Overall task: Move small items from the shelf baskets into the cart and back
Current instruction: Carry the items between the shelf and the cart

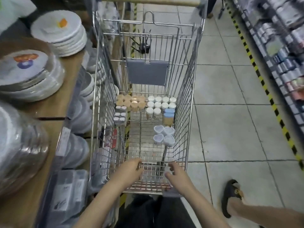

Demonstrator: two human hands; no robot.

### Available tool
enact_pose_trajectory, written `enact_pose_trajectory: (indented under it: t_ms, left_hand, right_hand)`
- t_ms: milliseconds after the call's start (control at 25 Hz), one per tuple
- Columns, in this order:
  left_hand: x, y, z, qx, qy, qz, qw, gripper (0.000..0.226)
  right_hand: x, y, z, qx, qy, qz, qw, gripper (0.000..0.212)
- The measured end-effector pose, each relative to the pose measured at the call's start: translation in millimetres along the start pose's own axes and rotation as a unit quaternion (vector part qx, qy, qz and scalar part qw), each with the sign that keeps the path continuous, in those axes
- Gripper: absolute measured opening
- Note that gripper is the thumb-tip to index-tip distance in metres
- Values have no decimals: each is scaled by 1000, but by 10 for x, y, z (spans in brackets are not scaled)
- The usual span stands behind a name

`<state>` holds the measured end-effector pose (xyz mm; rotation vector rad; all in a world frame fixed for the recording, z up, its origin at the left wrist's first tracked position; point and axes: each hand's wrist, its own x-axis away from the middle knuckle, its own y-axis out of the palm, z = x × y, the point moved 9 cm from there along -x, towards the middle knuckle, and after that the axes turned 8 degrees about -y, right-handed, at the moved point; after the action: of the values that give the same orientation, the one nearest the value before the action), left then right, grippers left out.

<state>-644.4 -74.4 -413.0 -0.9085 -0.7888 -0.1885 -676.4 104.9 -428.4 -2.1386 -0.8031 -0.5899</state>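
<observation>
Silver wire shopping cart [184, 96] is standing on the grey tiled floor [230, 112] beside a wooden shelf [54, 102] with stacked white plates [64, 32]. Small white-lidded jars [160, 104] and tan-lidded jars [131, 102] are sitting inside it. Both hands are reaching in over the near rim, left hand [130, 170] with fingers bent, right hand [176, 172] with fingers loosely spread; neither is holding anything.

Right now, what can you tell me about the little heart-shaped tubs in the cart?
Four heart-shaped tubs stand in a tight two-by-two cluster on the wire floor of the cart, toward its right side. They look like whitish plastic, with pale lids facing up, and all stand upright, touching each other. They sit apart from the rows of round jars farther along the cart. Neither hand touches them; both hands are nearer, at the cart's close end.
</observation>
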Motion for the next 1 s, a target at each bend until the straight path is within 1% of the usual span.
enact_pose_trajectory:
  t_ms: [160,240,400,560,680,800,880,1000]
  left_hand:
    - [-674,208,-60,4,-36,-46,998,39]
    - [-1017,301,-61,26,-42,-47,998,44]
    - [-1636,453,31,51,-33,-23,998,58]
    - [-2053,540,207,66,17,25,997,57]
    - [-2305,668,223,78,28,52,995,62]
    - [-2490,832,195,100,28,47,994,65]
    - [-2564,877,177,116,31,50,992,65]
    - [-2612,851,163,100,38,77,991,63]
  right_hand:
    - [-544,91,136,-5,42,-14,999,52]
    - [-855,74,180,13,42,9,999,53]
    - [-1387,14,344,56,31,92,994,56]
    - [-1768,15,470,104,33,150,983,63]
    - [-2008,94,592,128,45,168,976,70]
    - [-2130,68,671,202,71,196,957,71]
    - [-2182,49,683,245,88,200,944,65]
    - [-2253,66,728,275,111,180,938,58]
